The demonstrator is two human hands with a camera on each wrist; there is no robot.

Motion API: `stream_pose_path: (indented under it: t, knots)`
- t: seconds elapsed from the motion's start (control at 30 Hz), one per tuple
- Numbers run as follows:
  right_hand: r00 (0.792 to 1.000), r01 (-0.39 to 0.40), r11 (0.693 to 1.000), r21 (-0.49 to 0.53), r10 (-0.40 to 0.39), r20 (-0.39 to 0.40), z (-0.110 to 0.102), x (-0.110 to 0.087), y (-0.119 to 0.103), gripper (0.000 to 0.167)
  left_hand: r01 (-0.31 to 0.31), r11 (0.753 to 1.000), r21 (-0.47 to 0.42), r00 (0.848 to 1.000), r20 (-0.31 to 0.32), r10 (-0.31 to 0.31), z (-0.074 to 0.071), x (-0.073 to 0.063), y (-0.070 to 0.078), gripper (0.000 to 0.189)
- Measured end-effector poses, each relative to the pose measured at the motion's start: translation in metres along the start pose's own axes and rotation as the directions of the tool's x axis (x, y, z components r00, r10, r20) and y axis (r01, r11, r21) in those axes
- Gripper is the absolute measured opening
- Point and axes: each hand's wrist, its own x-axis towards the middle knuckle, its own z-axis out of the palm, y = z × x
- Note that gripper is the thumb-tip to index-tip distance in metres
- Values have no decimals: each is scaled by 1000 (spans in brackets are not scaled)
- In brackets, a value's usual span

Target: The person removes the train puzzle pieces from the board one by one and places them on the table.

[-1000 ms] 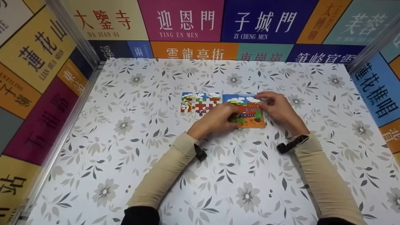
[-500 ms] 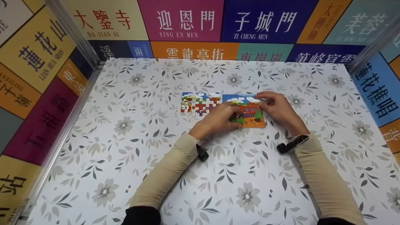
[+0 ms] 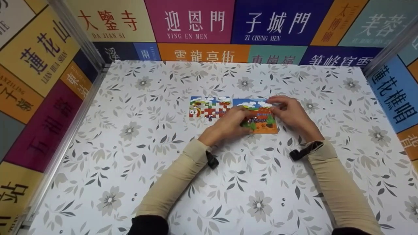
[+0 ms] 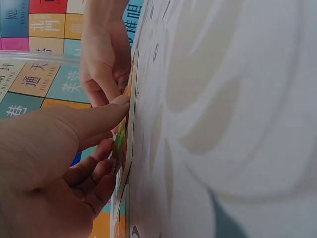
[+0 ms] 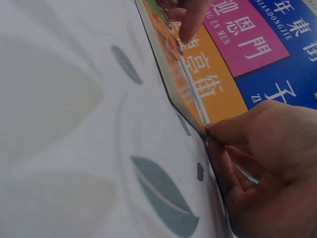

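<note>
My left hand [image 3: 228, 125] rests over the left part of a colourful picture board [image 3: 261, 129] with clouds, a red wall and cacti. In the left wrist view, its straight thumb touches the board and the bent fingers stay low over it, thumb and fingers apart. At the board's right side, my right hand [image 3: 289, 112] pinches the edge near the far corner between thumb and finger, as the right wrist view shows. Left of the board lies a jigsaw puzzle [image 3: 210, 104] with a round-eyed face and clouds; my left hand hides its lower right part.
A white tablecloth [image 3: 137, 163] with grey flowers and leaves covers the table. Colourful panels with Chinese lettering stand as a wall [image 3: 196, 23] at the back and along both sides. Dark straps with small cameras [image 3: 212, 160] sit at both wrists.
My left hand has shifted slightly to the right over the picture board. My right hand, the board and the jigsaw puzzle stay where they were.
</note>
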Motion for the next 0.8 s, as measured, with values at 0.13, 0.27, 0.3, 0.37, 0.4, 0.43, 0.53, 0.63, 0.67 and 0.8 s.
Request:
stream_pose_path:
  t: [0.13,0.27,0.3,0.37,0.4,0.43,0.53,0.63,0.67,0.8]
  knots:
    - [1000,-1,1000,9,1,5,-1,-1,-1,32,21,1000,0,1000,8,-21,0,-2,2,55]
    - [1000,-1,1000,22,1,9,-1,-1,-2,31,32,999,-18,999,14,-32,0,-2,1,52]
    - [1000,-3,1000,28,2,10,0,-1,-2,31,31,999,-21,999,15,-31,0,-2,1,52]
    - [1000,-6,999,34,5,10,0,-1,-2,31,26,999,-27,1000,15,-26,0,-2,1,53]
    - [1000,-6,999,34,6,9,0,-1,-2,31,21,999,-31,1000,14,-21,0,-2,1,53]
    - [1000,-6,999,34,5,9,0,-1,-1,31,13,999,-40,1000,10,-12,1,-2,0,52]
    - [1000,5,1000,17,-5,5,0,-1,1,31,-19,997,-69,1000,-3,19,1,-1,-1,52]
    - [1000,27,1000,-6,-27,3,0,0,1,31,-49,996,-78,999,-16,48,2,0,-2,52]
    - [999,33,999,-14,-33,0,0,0,1,31,-57,996,-71,998,-19,55,2,0,-2,51]
    - [999,38,999,-30,-38,-7,1,0,1,31,-72,997,-20,997,-25,71,2,1,-2,48]
